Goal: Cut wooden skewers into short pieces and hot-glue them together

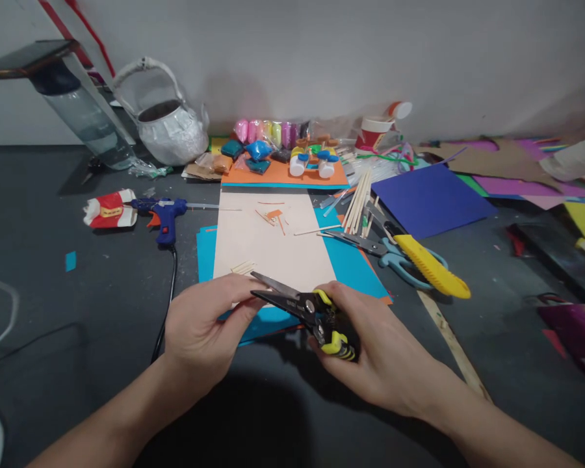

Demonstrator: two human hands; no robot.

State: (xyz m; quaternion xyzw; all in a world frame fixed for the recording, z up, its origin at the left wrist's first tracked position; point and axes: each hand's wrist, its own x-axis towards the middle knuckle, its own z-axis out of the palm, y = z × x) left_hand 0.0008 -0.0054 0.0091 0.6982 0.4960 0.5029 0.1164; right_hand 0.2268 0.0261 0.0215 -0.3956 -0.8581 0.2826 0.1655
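Nearest the camera, two bare forearms (pixel 112 406) angled in from the lower corners, their left hand (pixel 207 322) and right hand (pixel 380 344) facing each other over the near end of a pale sheet (pixel 297 257); black shears (pixel 299 305) bridged the gap, gripped by the right hand, its fingers curled round the yellow-and-black handles; their long axis ran mostly across the view, blades leftward, handles rightward and a little nearer the camera; the blades stood parted in a narrow V, its mouth toward the left fingertips, just beside them; the left thumb and forefinger were drawn close together there, and whether they pinched something thin I could not tell; the left hand was thus nearer the points, the right nearer the pivot.

As for looks, the upper blade had a grey sheen, the lower was dark with pale lettering, and round silvery bolts showed near the joint; beyond the left knuckles, some short sticks (pixel 242 267) lay on the pale sheet; blue paper (pixel 363 270) showed beneath it.
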